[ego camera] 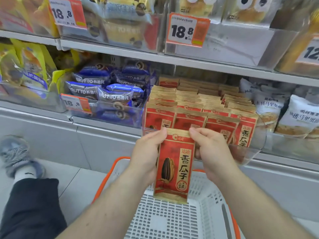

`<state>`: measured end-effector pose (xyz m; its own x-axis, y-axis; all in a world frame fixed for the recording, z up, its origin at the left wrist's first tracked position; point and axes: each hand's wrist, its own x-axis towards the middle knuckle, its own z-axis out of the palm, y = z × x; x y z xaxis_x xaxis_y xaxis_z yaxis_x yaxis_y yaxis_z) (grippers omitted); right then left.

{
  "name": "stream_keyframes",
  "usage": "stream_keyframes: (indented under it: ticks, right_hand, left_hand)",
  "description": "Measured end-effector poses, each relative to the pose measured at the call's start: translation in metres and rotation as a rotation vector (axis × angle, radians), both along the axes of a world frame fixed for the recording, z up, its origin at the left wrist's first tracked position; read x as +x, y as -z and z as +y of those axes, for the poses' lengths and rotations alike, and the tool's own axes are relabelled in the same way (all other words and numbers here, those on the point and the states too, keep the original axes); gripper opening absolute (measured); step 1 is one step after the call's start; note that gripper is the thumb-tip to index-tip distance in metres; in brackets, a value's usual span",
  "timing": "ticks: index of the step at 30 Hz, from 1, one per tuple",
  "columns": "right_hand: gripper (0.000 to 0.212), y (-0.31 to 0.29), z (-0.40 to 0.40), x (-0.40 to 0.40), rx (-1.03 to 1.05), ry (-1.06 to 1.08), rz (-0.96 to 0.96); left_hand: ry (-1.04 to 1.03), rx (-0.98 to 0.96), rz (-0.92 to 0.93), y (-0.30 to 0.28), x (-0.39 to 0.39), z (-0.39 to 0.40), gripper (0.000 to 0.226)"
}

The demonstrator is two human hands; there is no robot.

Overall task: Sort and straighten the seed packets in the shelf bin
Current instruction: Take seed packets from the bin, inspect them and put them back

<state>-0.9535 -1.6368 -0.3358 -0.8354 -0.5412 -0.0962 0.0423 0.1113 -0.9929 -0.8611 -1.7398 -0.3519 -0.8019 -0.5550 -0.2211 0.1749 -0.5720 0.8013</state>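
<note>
A red and gold seed packet (pixel 174 164) with a black sunflower seed printed on it hangs upright in front of the shelf. My left hand (pixel 146 157) grips its left edge near the top. My right hand (pixel 210 150) pinches its top right corner. Just behind it, a clear plastic shelf bin (pixel 250 152) holds several rows of the same red packets (pixel 203 109), standing upright and packed close. The held packet is below and in front of the bin's front row.
A white mesh basket with an orange rim (pixel 172 218) sits on the floor under my hands. Blue snack bags (pixel 110 90) fill the bin to the left, white bags (pixel 284 114) the one to the right. My knee and shoe are at the lower left.
</note>
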Motion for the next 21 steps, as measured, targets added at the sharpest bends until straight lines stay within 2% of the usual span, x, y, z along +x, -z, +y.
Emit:
stream_keyframes:
  ticks: [3, 8, 14, 18, 21]
  right_hand:
    - [0.025, 0.001, 0.003, 0.004, -0.021, 0.003, -0.11]
    - [0.025, 0.003, 0.007, 0.005, -0.029, 0.002, -0.147]
    - [0.026, 0.006, 0.013, 0.003, 0.101, -0.109, 0.074]
    - [0.027, 0.008, 0.017, 0.001, 0.219, -0.264, 0.108]
    - [0.033, 0.012, 0.016, 0.002, 0.246, -0.271, 0.14]
  left_hand:
    - [0.0, 0.016, 0.0, 0.007, 0.002, 0.005, 0.033]
    - [-0.027, -0.01, -0.027, 0.012, 0.002, 0.008, 0.033]
    - [-0.021, -0.049, -0.074, 0.013, 0.008, 0.006, 0.032]
    - [-0.039, -0.072, -0.081, 0.01, 0.011, 0.0, 0.034]
    - [-0.023, -0.124, -0.102, 0.011, 0.013, -0.003, 0.036]
